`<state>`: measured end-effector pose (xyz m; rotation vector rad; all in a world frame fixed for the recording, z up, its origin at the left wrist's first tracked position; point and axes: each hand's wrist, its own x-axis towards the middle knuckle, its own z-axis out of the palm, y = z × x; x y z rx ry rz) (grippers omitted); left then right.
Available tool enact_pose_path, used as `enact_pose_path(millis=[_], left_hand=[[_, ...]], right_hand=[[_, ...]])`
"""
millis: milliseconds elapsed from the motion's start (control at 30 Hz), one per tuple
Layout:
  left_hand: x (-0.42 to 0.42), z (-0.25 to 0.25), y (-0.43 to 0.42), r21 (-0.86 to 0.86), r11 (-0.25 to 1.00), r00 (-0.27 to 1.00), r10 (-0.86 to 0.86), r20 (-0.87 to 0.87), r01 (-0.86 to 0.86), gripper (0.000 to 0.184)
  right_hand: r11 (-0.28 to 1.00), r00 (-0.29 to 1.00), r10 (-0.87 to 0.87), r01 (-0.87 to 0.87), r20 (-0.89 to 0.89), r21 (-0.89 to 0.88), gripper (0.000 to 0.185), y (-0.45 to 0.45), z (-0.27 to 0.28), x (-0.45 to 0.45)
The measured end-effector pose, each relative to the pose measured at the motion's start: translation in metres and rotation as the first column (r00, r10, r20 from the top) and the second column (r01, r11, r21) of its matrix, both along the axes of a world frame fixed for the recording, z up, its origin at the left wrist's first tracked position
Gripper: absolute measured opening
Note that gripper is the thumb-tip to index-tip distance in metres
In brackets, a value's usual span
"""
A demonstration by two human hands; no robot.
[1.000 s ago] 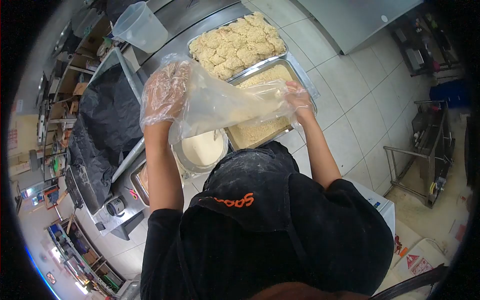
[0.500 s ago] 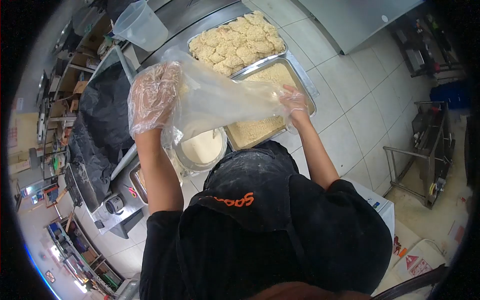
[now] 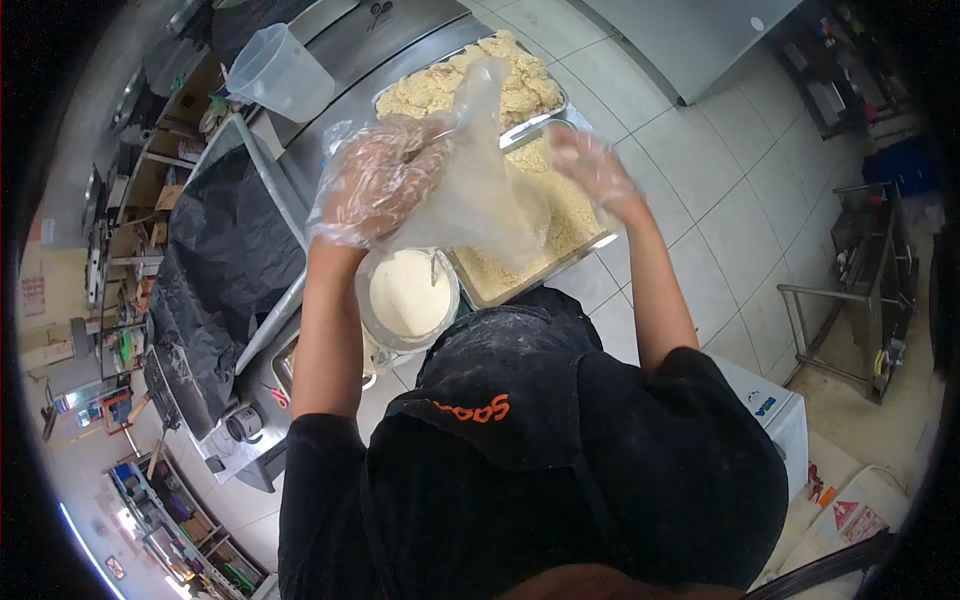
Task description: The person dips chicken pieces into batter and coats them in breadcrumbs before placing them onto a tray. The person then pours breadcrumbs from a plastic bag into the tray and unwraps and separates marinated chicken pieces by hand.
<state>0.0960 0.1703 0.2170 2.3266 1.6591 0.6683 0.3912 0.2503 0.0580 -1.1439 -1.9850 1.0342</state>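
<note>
Over a black short-sleeved shirt [image 3: 690, 480] is worn a black cloth apron [image 3: 520, 430], with orange lettering [image 3: 470, 409] and whitish powder stains [image 3: 500, 340] on its front. Transparent plastic gloves [image 3: 345, 215] cover left hand [image 3: 395, 180] and right hand [image 3: 597, 172].

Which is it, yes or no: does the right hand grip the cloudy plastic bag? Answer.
No, the right hand is apart from the plastic bag, with crumbs showing between them.

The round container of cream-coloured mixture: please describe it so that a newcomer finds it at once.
Find the rectangular metal tray of loose beige crumbs. Left of its lower end in the picture stands the round container. Its smooth filling and round shape distinguish it from that tray.
</note>
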Motion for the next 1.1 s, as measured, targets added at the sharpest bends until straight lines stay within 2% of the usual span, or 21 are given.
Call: enact_pose_path(millis=[67,133,167,200,267,333,367,433,467,533,567,633,700,767,833,900,967,1000,1067,1100], left_hand=[[0.010,0.001,0.003,-0.048,0.997,0.998,-0.053,0.018,0.054,0.035],[0.016,0.008,0.003,-0.192,0.981,0.999,-0.013,0.037,0.020,0.037],[0.017,0.008,0.002,-0.194,0.981,0.999,-0.017,0.031,0.023,0.037],[0.016,0.008,0.001,-0.169,0.985,0.999,-0.023,0.042,0.030,0.037],[0.014,0.008,-0.001,-0.145,0.989,0.999,-0.026,0.047,0.033,0.038],[0.012,0.007,-0.006,-0.132,0.991,0.989,0.002,0.148,0.018,0.041],[0.010,0.006,-0.011,-0.133,0.991,0.989,0.006,0.147,0.013,0.041],[0.006,0.002,-0.024,-0.139,0.981,0.991,0.136,0.016,-0.132,0.045],[0.002,0.000,-0.029,-0.141,0.981,0.990,0.139,0.014,-0.136,0.045],[-0.005,-0.002,-0.041,-0.336,0.906,0.953,0.296,0.070,-0.257,0.044],[-0.005,-0.002,-0.048,-0.334,0.907,0.953,0.296,0.066,-0.259,0.044],[-0.002,-0.002,-0.062,-0.234,0.906,0.909,0.391,0.146,-0.353,0.042],[0.006,0.005,-0.071,-0.205,0.891,0.891,0.435,0.130,-0.405,0.039],[0.012,0.012,-0.075,-0.226,0.830,0.796,0.554,0.241,-0.510,0.034],[0.018,0.017,-0.078,-0.194,0.833,0.788,0.554,0.270,-0.519,0.032],[0.020,0.023,-0.079,-0.158,0.838,0.783,0.545,0.300,-0.523,0.031],[0.022,0.029,-0.081,-0.267,0.845,0.787,0.531,0.315,-0.464,0.026],[0.025,0.032,-0.077,-0.266,0.849,0.791,0.524,0.314,-0.457,0.026],[0.034,0.033,-0.067,0.080,0.969,0.963,0.217,0.159,-0.232,0.018],[0.035,0.030,-0.063,0.078,0.970,0.964,0.214,0.159,-0.229,0.018]], right_hand=[[0.996,0.935,-0.058,0.032,-0.349,-0.079,0.061,0.010,0.044,-0.018],[1.000,0.954,0.024,-0.028,-0.300,-0.010,0.057,0.033,0.066,-0.030],[0.999,0.957,0.049,-0.048,-0.285,0.011,0.055,0.046,0.074,-0.035],[0.965,0.960,0.219,-0.188,-0.172,0.183,0.049,0.057,0.078,-0.039],[0.882,0.930,0.366,-0.334,-0.035,0.331,0.043,0.067,0.082,-0.047],[0.932,0.955,0.264,-0.289,0.138,0.217,0.034,0.071,0.084,-0.053],[0.931,0.954,0.268,-0.293,0.136,0.217,0.034,0.071,0.086,-0.053],[0.984,0.991,0.080,-0.096,0.109,0.153,0.030,0.072,0.090,-0.051],[0.984,0.991,0.083,-0.099,0.106,0.151,0.030,0.073,0.090,-0.050],[1.000,0.997,-0.003,0.002,0.075,0.007,0.028,0.074,0.088,-0.045],[1.000,0.998,-0.002,0.002,0.070,0.008,0.028,0.074,0.084,-0.043],[1.000,0.969,0.003,-0.004,-0.247,-0.002,0.026,0.071,0.074,-0.040],[0.999,0.960,0.041,-0.043,-0.278,-0.002,0.025,0.069,0.075,-0.034],[0.997,0.948,0.074,-0.072,-0.310,0.016,0.024,0.071,0.080,-0.030],[1.000,0.914,0.001,-0.003,-0.405,-0.003,0.023,0.063,0.080,-0.027],[1.000,0.924,-0.031,0.028,-0.380,-0.013,0.023,0.055,0.093,-0.026],[0.998,0.933,-0.066,0.062,-0.353,-0.023,0.023,0.052,0.096,-0.026],[0.999,0.922,-0.038,0.039,-0.385,-0.005,0.025,0.053,0.095,-0.027],[1.000,0.910,-0.012,0.019,-0.414,0.013,0.028,0.056,0.091,-0.031],[0.998,0.906,0.058,-0.066,-0.420,-0.005,0.029,0.058,0.088,-0.036]])
